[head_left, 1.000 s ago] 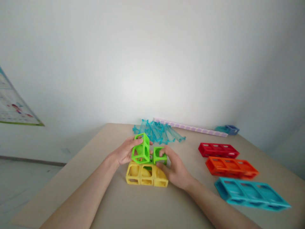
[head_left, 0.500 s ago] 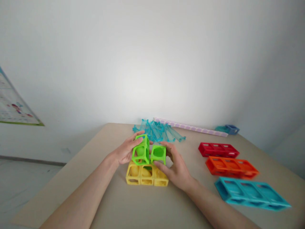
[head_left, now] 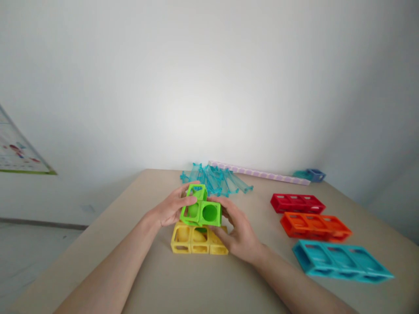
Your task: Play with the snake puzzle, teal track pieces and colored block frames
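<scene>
Holding two hollow green plastic cubes pressed side by side over a row of yellow blocks (head_left: pixel 196 240) on a tan table (head_left: pixel 147 270); resting on the row or just above it, cannot tell. Left hand (head_left: pixel 170 210) wrapped round the open-framed green cube (head_left: pixel 194 201), thumb across its near edge, fingers curled shut behind it. Right hand (head_left: pixel 240 233) clamped on the round-holed green cube (head_left: pixel 210 213), thumb on top, fingers folded beneath and hiding the end of the yellow row. Probably light and rigid, smooth enough to slip, not fragile-looking; best pinched on opposite edge bars rather than through the openings. Inside the open-framed cube, a rounded green shape, unclear what. Inside the yellow cells, rounded yellow forms, too indistinct to name. Just beyond the fingertips, a heap of clear blue pieces (head_left: pixel 218 181) and a long pale purple strip (head_left: pixel 262 175). Well out past the right wrist, three long frames, red (head_left: pixel 297 203), orange (head_left: pixel 314 226) and teal (head_left: pixel 342 261), each divided into open cells, nothing discernible inside.
</scene>
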Tool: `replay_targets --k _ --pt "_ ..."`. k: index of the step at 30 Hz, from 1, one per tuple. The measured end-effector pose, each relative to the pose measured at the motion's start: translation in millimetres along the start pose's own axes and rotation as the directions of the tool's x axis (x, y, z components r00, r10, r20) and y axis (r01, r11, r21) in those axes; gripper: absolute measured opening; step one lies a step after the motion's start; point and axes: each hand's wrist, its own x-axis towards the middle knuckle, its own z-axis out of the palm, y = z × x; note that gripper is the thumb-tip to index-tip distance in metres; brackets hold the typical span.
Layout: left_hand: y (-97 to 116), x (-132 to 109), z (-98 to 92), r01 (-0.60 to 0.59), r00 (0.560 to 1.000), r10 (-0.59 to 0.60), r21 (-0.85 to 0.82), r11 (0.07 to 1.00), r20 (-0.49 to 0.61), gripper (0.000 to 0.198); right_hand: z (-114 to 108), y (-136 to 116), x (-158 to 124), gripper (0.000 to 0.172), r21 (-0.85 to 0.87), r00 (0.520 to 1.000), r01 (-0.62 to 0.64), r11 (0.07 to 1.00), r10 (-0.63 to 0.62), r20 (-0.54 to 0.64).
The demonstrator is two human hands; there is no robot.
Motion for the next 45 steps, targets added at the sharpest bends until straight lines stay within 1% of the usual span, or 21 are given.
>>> replay_targets --k 4,6,8,10,13,14,16,20,23,26,30,32,34,36,37,38,39,41,43,45 --pt "-1 1 5.4 -0.016 0.999 0.018 0.041 0.999 -0.031 0.059 0 -2 1 0.056 -0.061 0.997 -0.048 0.997 0.044 -0.061" --pt "-1 1 8.4 -0.036 0.999 0.038 0.061 0.997 -0.034 0.058 0 -4 3 0.055 -0.131 0.992 -0.095 0.987 0.082 -0.096" --pt "-2 1 10.8 -0.059 0.998 0.062 0.080 0.995 -0.031 0.060 -1 -7 5 0.051 -0.160 0.983 -0.154 0.975 0.134 -0.126" --pt "-3 0 12.2 -0.082 0.996 0.085 0.109 0.991 -0.020 0.064 0 -7 6 0.047 -0.083 0.964 -0.230 0.970 0.216 -0.156" --pt "-4 0 13.0 -0.118 0.991 0.127 0.203 0.972 -0.032 0.070 2 -3 8 0.043 0.147 0.915 -0.336 0.930 0.359 -0.182" --pt "-4 0 13.1 -0.126 0.990 0.139 0.234 0.964 -0.039 0.071 4 -2 8 0.041 0.199 0.899 -0.361 0.911 0.397 -0.185" --pt "-5 0 13.5 -0.137 0.986 0.157 0.273 0.952 -0.052 0.069 6 -1 7 0.040 0.232 0.872 -0.402 0.886 0.448 -0.196" --pt "-6 0 14.4 -0.149 0.984 0.171 0.300 0.942 -0.051 0.064 9 -1 5 0.039 0.185 0.842 -0.448 0.875 0.482 -0.241" --pt "-7 1 14.8 -0.171 0.979 0.198 0.327 0.929 -0.054 0.061 9 -2 5 0.042 0.162 0.842 -0.446 0.880 0.474 -0.257" --pt "-8 2 15.8 -0.202 0.970 0.235 0.350 0.915 -0.055 0.058 8 -3 6 0.043 0.145 0.843 -0.455 0.878 0.478 -0.246" --pt "-9 4 18.6 -0.239 0.962 0.269 0.308 0.921 -0.057 0.053 4 -6 7 0.043 0.090 0.845 -0.481 0.872 0.489 -0.216" --pt "-9 5 19.2 -0.251 0.954 0.284 0.251 0.935 -0.101 0.049 2 -8 6 0.047 0.057 0.857 -0.463 0.885 0.463 -0.224" --pt "-8 8 18.4 -0.282 0.932 0.308 0.153 0.947 -0.188 0.043 2 -8 5 0.047 0.032 0.877 -0.438 0.898 0.435 -0.202" --pt "-6 12 15.8 -0.346 0.892 0.339 0.032 0.938 -0.299 0.039 4 -6 4 0.038 -0.014 0.890 -0.435 0.900 0.428 -0.157" --pt "-5 14 14.1 -0.386 0.865 0.355 -0.017 0.923 -0.354 0.038 5 -5 4 0.036 -0.049 0.891 -0.443 0.895 0.434 -0.131" --pt "-4 16 12.4 -0.422 0.838 0.369 -0.050 0.905 -0.402 0.037 6 -3 4 0.038 -0.091 0.889 -0.455 0.886 0.446 -0.104" --pt "-5 18 10.8 -0.451 0.814 0.378 -0.070 0.890 -0.442 0.036 6 -1 5 0.040 -0.129 0.883 -0.469 0.874 0.462 -0.075" --pt "-8 22 9.1 -0.474 0.783 0.379 -0.078 0.877 -0.494 0.035 7 1 6 0.034 -0.173 0.869 -0.488 0.855 0.495 -0.003" --pt "-12 24 10.0 -0.464 0.775 0.368 -0.066 0.883 -0.514 0.036 7 3 7 0.028 -0.163 0.855 -0.503 0.849 0.516 0.051" --pt "-17 25 13.3 -0.451 0.771 0.364 -0.043 0.892 -0.522 0.038 7 4 8 0.026 -0.112 0.848 -0.516 0.849 0.525 0.076"
